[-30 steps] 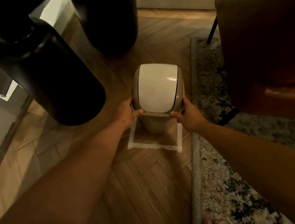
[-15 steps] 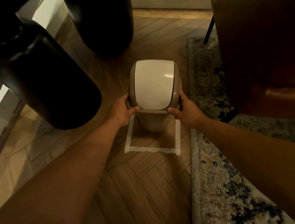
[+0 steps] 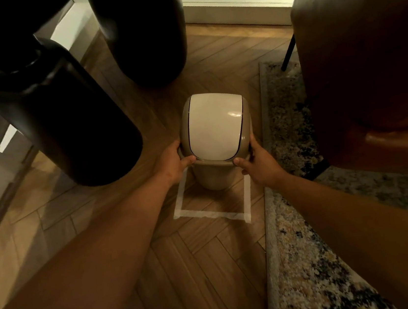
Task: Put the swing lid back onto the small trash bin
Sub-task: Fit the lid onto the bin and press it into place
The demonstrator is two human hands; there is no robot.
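Observation:
A small beige trash bin [image 3: 213,177] stands on the wood floor inside a square of white tape [image 3: 211,213]. The swing lid [image 3: 213,126], a beige dome frame with a white flap, sits on top of the bin. My left hand [image 3: 174,161] grips the lid's left lower edge, thumb on the front rim. On the other side, my right hand [image 3: 258,163] grips the lid's right lower edge the same way. The bin's mouth is hidden under the lid.
Two big dark rounded vessels [image 3: 65,120] [image 3: 142,31] stand at the left and behind the bin. A brown leather chair [image 3: 365,57] stands at the right on a patterned rug [image 3: 310,256]. A window sill [image 3: 236,4] runs along the back.
The lid and both hands sit slightly farther from me and lower over the bin than a second ago. The grip of both hands is the same.

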